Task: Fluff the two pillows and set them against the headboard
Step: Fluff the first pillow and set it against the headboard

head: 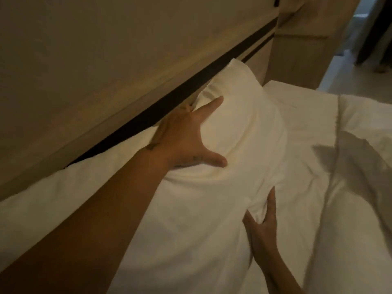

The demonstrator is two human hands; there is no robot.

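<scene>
A white pillow leans against the beige headboard at the middle of the view. My left hand grips its near end, thumb and index finger on the front, the other fingers hidden behind it by the headboard. A second white pillow lies nearer me along the headboard, under my left forearm. My right hand presses with spread fingers against the front edge where the two pillows meet, pinching a fold of fabric.
A white duvet lies rumpled on the bed to the right. A dark strip runs along the headboard's lower edge. Beyond the bed's far end are a beige side panel and pale floor.
</scene>
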